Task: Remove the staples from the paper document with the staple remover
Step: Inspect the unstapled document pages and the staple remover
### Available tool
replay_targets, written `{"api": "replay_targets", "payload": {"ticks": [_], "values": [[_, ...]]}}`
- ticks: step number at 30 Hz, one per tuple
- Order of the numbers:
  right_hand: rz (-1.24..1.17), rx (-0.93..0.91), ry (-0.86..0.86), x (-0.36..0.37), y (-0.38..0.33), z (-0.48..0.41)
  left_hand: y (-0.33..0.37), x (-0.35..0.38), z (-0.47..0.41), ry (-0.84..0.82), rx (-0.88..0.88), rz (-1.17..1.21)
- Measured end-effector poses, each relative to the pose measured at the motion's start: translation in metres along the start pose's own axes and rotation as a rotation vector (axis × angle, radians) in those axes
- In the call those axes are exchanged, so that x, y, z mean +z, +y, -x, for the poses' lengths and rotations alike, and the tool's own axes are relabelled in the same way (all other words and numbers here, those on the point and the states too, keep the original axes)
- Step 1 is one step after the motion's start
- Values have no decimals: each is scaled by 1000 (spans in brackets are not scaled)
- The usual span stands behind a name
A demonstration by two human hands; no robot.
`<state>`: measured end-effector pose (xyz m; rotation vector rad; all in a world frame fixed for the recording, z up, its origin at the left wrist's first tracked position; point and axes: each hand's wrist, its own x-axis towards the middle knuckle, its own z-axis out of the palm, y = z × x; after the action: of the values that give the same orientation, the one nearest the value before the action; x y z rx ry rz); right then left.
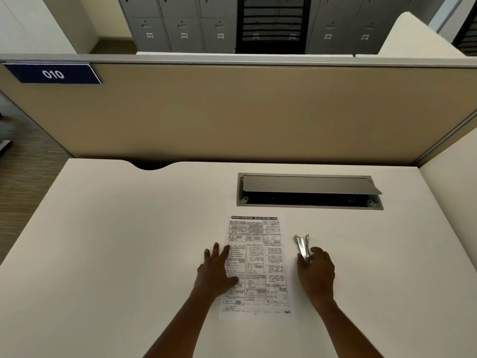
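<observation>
A printed paper document lies flat on the white desk, its heading at the far end. My left hand rests flat on the document's left edge with straight, spread fingers. To the right of the paper lies a silver metal staple remover, pointing away from me. My right hand grips its near end, fingers curled round it. No staple can be made out at this distance.
A grey cable tray with its lid half open is sunk into the desk just beyond the paper. A tan partition wall closes the desk's far side. Grey lockers stand behind it.
</observation>
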<state>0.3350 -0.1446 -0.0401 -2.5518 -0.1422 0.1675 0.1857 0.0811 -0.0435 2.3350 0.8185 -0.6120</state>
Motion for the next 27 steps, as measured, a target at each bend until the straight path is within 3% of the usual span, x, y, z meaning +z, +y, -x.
{"api": "replay_targets", "payload": {"ticks": [17, 19, 24, 27], "values": [[7, 9, 0, -3, -4, 0, 2, -4, 2, -20, -9, -54], [58, -74, 21, -4, -2, 8, 3, -4, 3, -21, -8, -58], [282, -597, -82, 14, 0, 47, 3, -3, 4, -15, -4, -50], [312, -581, -162, 25, 1, 61, 3, -2, 5, -4, -4, -50]]}}
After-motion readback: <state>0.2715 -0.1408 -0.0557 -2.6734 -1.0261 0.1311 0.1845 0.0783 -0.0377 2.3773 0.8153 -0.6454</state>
